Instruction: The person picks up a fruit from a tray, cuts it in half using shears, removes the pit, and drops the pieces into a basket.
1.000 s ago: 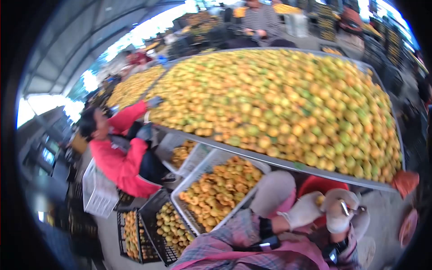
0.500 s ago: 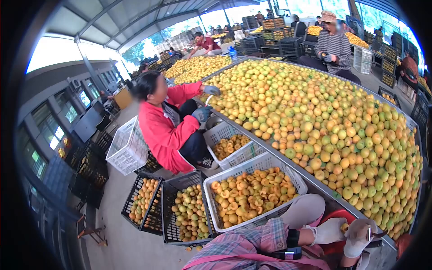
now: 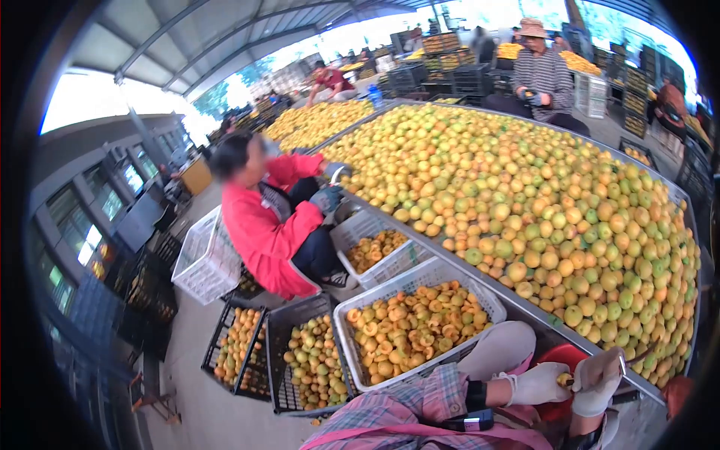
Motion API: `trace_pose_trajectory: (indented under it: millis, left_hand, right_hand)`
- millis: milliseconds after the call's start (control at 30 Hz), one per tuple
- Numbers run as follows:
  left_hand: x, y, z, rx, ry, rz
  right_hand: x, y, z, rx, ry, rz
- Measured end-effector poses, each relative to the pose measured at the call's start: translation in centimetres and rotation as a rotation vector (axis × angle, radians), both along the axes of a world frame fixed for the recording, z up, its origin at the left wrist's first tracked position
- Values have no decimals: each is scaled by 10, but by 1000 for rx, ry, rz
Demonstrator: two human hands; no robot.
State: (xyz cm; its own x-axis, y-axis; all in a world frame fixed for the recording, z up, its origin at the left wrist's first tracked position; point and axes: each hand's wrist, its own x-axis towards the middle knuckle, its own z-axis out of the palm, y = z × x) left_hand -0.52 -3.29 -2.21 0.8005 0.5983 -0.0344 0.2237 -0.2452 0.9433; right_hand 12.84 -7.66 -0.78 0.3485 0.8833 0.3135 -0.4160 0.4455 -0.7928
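My left hand (image 3: pixel 541 384), in a white glove, is closed on a small yellow apricot (image 3: pixel 564 380) over a red basin (image 3: pixel 559 357). Close beside it, my right hand (image 3: pixel 596 384), also gloved, is wrapped round a small tool (image 3: pixel 622 364) with a shiny metal edge, turned toward the fruit. The tool's exact kind is unclear. To the left of my knee, a white crate (image 3: pixel 495 307) holds halved, pitted apricots (image 3: pixel 416 326). A metal-edged table (image 3: pixel 517 301) heaped with whole apricots (image 3: pixel 517 202) rises in front of me.
Black crates (image 3: pixel 274 360) of apricots stand on the floor at left. A co-worker in a pink jacket (image 3: pixel 262 236) sits at the table beside another crate of halves (image 3: pixel 341 241). Across the table sits a person in a striped top (image 3: pixel 551 79). Stacked crates (image 3: pixel 450 60) fill the back.
My right hand and its tool have risen slightly beside the apricot, which stays in my left hand. The camera view has shifted a little. The pink-jacketed co-worker's hands have moved slightly.
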Motion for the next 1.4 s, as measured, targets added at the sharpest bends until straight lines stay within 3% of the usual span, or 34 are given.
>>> trace_pose_trajectory:
  millis: [133, 200, 267, 300, 333, 367, 467, 533, 567, 633, 667, 733, 800, 867, 900, 933, 1000, 1067, 1133, 1200, 1233, 1300, 1400]
  left_hand:
    - [8, 1, 0, -133, 14, -71]
    - [9, 3, 8, -81, 55, -121]
    - [13, 2, -4, -48, 34, -159]
    - [14, 2, -8, 111, -58, -197]
    - [16, 2, -11, 270, -151, -233]
    - [19, 1, -15, 270, -152, -244]
    - [22, -2, -13, 98, -84, -223]
    - [24, 0, -17, 393, -226, -268]
    - [23, 2, -20, 393, -226, -275]
    - [18, 7, 29, -524, 128, -240]
    - [19, 5, 25, -522, 131, -249]
    - [19, -1, 8, -884, -252, -114]
    - [16, -5, -6, -961, -278, -75]
    - [19, -13, -21, 5, -431, 61]
    - [33, -11, -21, 567, -569, 294]
    - [27, -8, -21, 561, -568, 291]
    - [11, -2, -17, -96, 77, -24]
    - [11, -2, -16, -71, 88, -11]
    - [11, -3, -4, -44, 99, 3]
    - [10, -5, 20, -179, 182, 50]
    - [12, -6, 4, -180, 180, 49]
    - [15, -7, -32, 416, -311, 215]
    - [6, 1, -40, 444, -263, 55]
  right_hand:
    - [10, -3, 10, -14, 240, 42]
    - [25, -4, 0, 26, 362, 164]
    - [27, -9, 0, -30, 451, 80]
    - [27, -11, 0, -93, 540, 13]
    - [30, -13, -1, -87, 543, 1]
    - [34, -15, -3, -68, 566, 34]
    - [38, -18, -6, -65, 583, 44]
    - [37, -19, -4, -82, 578, 20]
    - [35, -18, -2, -69, 528, -21]
    - [26, -16, 16, -95, 550, -130]
    - [22, -13, 23, -92, 551, -139]
    - [15, -10, 30, 8, 320, -273]
    - [11, -8, 29, 12, 278, -305]
    - [8, -6, 25, 2, 279, -304]
    - [6, -6, 27, -5, 240, -293]
    - [4, -6, 27, -10, 240, -298]
    - [4, -4, 25, -50, 231, -218]
    - [8, -5, 26, -28, 297, -148]
    - [14, -5, 22, -60, 101, 16]
    - [14, -4, 16, -106, 127, 24]
    - [14, -3, 15, -115, 168, 66]
    - [14, -4, 14, -128, 210, 112]
    - [13, -6, 11, -120, 224, 166]
